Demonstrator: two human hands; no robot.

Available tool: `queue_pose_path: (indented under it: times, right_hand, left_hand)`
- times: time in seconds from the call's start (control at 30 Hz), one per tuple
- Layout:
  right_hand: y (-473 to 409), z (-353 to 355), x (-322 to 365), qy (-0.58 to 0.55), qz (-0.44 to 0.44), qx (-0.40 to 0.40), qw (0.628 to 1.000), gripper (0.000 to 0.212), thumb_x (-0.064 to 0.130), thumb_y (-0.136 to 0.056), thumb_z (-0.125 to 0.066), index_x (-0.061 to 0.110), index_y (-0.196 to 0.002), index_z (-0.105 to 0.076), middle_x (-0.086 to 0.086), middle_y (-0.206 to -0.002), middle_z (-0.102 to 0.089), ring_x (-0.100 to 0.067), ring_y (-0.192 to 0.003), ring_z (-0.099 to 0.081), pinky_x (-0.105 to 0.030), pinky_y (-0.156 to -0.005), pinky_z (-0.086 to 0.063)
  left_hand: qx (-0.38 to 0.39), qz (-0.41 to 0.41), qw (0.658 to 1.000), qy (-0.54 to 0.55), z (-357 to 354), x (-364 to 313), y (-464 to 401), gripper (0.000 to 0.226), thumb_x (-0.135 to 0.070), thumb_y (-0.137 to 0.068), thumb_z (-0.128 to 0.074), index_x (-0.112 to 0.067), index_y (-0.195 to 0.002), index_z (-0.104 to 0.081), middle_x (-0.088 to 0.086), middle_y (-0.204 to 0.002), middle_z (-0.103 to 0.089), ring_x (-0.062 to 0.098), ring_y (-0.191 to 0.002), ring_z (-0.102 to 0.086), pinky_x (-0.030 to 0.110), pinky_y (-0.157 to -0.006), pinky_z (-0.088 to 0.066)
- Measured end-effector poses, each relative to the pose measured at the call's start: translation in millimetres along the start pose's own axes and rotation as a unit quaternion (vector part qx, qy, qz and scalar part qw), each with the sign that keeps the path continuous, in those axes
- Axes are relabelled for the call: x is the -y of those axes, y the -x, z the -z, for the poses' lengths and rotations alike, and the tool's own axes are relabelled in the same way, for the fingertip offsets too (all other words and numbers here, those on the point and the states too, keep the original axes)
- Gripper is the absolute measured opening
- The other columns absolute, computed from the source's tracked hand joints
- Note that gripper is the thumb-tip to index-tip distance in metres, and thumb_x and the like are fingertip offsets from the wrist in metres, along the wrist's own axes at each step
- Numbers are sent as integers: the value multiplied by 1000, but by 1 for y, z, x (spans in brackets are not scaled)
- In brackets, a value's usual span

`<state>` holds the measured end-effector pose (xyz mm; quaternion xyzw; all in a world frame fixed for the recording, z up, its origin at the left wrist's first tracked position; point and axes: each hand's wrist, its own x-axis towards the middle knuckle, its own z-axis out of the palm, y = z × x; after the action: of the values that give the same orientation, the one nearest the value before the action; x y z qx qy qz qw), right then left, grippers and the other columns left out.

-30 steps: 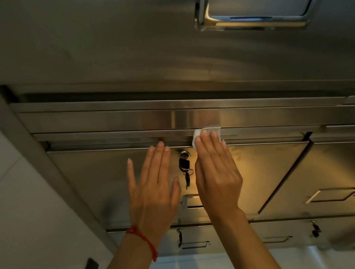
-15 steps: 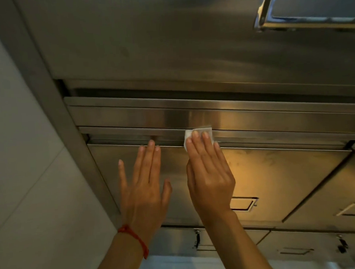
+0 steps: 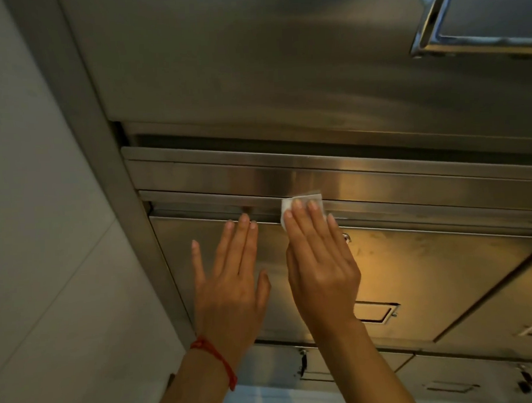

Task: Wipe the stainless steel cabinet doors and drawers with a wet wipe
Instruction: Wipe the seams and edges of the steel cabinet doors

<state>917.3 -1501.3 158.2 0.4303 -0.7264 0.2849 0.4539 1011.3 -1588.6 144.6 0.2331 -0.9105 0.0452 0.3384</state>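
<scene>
My right hand (image 3: 322, 266) lies flat with straight fingers on the steel drawer front (image 3: 422, 270) and presses a small white wet wipe (image 3: 301, 200) against the drawer's top edge and the ledge above it. Only the wipe's upper part shows past my fingertips. My left hand (image 3: 229, 283), with a red string at the wrist, rests flat and open on the same drawer front to the left of the right hand, fingertips near the top edge. A recessed handle (image 3: 376, 311) shows just right of my right wrist.
A large steel cabinet door (image 3: 251, 63) with a chrome handle (image 3: 435, 38) fills the top. A pulled-out steel shelf strip (image 3: 380, 170) runs across above the drawer. More drawers (image 3: 495, 312) lie right and below, one with a key (image 3: 303, 361). A pale wall (image 3: 45, 243) stands left.
The view has swung left and closer to the cabinet. Both hands stay flat on the drawer front, and the right hand with the wipe has slid slightly left along the top edge, covering the lock.
</scene>
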Motion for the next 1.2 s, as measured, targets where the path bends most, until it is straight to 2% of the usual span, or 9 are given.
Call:
queue_pose_path:
  times: [0.17,0.33,0.5,0.8,1.07,1.2]
  right_hand:
    - [2,5,-12,17,10,2,1000,36,-1,-86,-62,3,-122,-60,-12,-131,-54,-23,-126,-48,-41,-106,-38]
    - [2,1,-3,7,-5,-6,1000,40,-4,-81,-68,0,-120,-61,-15,-129,-55,-28,-123,-50,-42,-104,-39]
    - [0,5,-13,16,27,18,999,37,-1,-86,-64,4,-123,-60,-11,-132,-53,-23,-126,-47,-41,-106,-37]
    - [8,9,-21,23,-37,-28,999,28,4,-91,-54,0,-118,-62,-15,-126,-56,-28,-121,-51,-41,-103,-39]
    - [4,1,-6,16,-23,-16,999,32,2,-89,-57,1,-120,-61,-13,-129,-53,-27,-123,-49,-40,-105,-38]
    - [2,-4,3,9,-23,-18,1000,38,-2,-83,-64,1,-121,-60,-11,-130,-52,-27,-123,-49,-40,-105,-38]
  left_hand:
    - [-8,-6,1000,-7,-1,1,1,57,-28,-85,-39,-5,-137,-45,10,-145,-41,27,-133,-38,64,-104,-21]
    - [-13,-2,1000,-8,-3,0,1,57,-29,-86,-39,-5,-137,-44,11,-144,-41,28,-132,-39,64,-104,-21]
    - [-16,4,1000,-11,-5,-2,1,57,-30,-86,-38,-3,-136,-46,13,-143,-42,30,-131,-40,65,-102,-24]
    - [-29,2,999,-18,-7,-2,0,56,-31,-87,-39,-4,-137,-44,12,-144,-42,28,-132,-39,63,-103,-22]
    - [-25,-9,1000,2,-2,3,0,56,-31,-87,-38,-4,-136,-45,12,-143,-43,29,-132,-40,63,-104,-19]
    - [-21,27,999,12,3,14,0,58,-31,-86,-39,-2,-136,-45,14,-143,-42,32,-132,-38,63,-104,-18]
